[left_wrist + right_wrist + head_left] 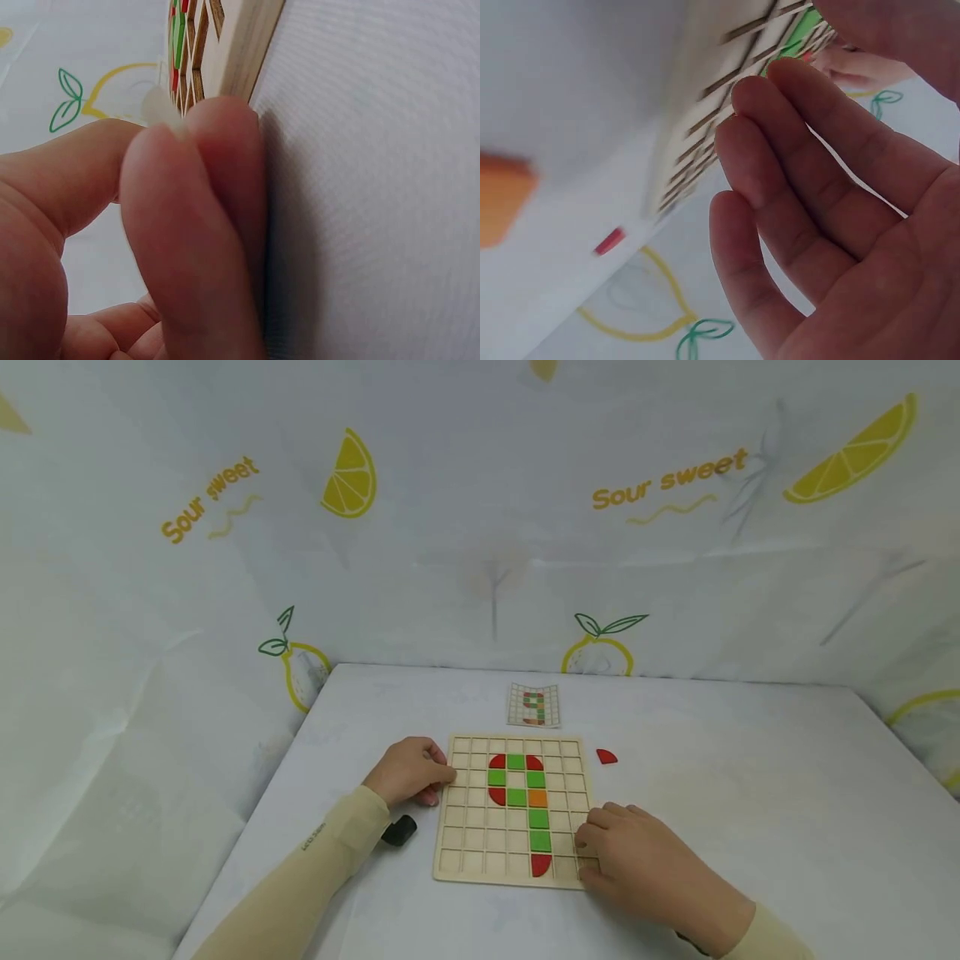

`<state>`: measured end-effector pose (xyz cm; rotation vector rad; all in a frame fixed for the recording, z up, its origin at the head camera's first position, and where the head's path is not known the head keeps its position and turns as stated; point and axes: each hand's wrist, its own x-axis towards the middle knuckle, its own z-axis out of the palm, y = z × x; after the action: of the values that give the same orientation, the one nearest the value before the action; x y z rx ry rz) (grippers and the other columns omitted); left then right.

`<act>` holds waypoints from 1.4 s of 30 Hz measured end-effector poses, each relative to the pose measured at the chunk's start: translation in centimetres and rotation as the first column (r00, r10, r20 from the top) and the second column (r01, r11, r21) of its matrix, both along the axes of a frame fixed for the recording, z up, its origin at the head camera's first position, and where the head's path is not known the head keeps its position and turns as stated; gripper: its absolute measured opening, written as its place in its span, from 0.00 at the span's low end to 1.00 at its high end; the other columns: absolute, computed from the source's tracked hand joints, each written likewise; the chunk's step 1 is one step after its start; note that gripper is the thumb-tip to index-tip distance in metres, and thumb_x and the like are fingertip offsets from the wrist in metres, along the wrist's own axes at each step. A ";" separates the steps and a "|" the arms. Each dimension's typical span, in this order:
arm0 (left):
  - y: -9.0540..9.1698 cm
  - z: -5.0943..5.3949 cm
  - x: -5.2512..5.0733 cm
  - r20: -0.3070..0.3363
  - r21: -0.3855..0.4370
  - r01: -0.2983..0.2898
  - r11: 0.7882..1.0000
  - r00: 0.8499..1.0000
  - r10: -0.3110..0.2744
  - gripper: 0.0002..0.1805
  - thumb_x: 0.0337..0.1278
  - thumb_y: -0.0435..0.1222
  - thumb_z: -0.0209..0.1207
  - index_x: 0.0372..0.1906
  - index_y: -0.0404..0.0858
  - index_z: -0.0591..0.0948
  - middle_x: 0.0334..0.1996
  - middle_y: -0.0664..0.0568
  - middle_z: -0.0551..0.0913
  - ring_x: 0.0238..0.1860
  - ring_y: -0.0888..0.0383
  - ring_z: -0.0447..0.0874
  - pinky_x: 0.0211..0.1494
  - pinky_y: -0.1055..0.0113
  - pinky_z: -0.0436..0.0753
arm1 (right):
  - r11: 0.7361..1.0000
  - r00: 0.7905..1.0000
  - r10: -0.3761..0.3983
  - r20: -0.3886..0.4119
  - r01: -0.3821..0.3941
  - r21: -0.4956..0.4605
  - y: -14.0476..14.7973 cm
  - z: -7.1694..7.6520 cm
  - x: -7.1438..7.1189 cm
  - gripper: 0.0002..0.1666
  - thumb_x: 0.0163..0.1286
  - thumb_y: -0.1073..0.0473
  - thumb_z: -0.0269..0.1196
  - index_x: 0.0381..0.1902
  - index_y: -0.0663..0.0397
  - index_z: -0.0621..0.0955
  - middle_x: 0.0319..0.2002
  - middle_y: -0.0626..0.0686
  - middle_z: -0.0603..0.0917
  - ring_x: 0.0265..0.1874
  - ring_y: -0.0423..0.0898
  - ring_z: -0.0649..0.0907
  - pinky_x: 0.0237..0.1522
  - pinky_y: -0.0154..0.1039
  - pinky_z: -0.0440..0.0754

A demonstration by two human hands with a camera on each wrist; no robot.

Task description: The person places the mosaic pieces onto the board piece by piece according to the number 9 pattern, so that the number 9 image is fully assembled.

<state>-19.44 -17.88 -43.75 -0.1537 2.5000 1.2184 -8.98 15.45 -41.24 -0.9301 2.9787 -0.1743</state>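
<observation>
A square wooden grid board [459, 839] lies on the table, with green, red and orange tiles set in it as a figure 9. My left hand [408, 772] is at its left edge, the thumb on the rim and the bent fingers beside it. In the left wrist view, the fingertips [225, 124] meet the side of the board. My right hand [637, 860] rests over the lower right edge, its fingers [761, 161] loosely bent with nothing seen between them. An orange piece [502, 199] lies near the right hand, hidden in the head view.
Behind the board lies a pattern card [513, 710] showing the same figure. A red quarter-round tile [607, 757] sits right of the board. By the left wrist there is a black object [400, 831]. A lemon-print cloth [450, 527] hangs behind the white table [750, 777].
</observation>
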 end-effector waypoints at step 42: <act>0.4 0.0 0.2 -0.013 0.014 -0.006 1.000 1.000 0.006 0.12 0.61 0.39 0.72 0.44 0.41 0.82 0.24 0.51 0.87 0.18 0.60 0.83 0.28 0.69 0.81 | 0.996 0.997 -0.072 -0.035 0.070 -0.061 7.3 -1.2 -0.9 0.13 0.59 0.55 0.81 0.35 0.34 0.87 0.32 0.30 0.76 0.33 0.30 0.71 0.38 0.34 0.82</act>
<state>-19.23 -17.50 -43.78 -0.1503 2.5031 1.2434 -9.85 22.72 -42.44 -0.8424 3.0585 -0.2518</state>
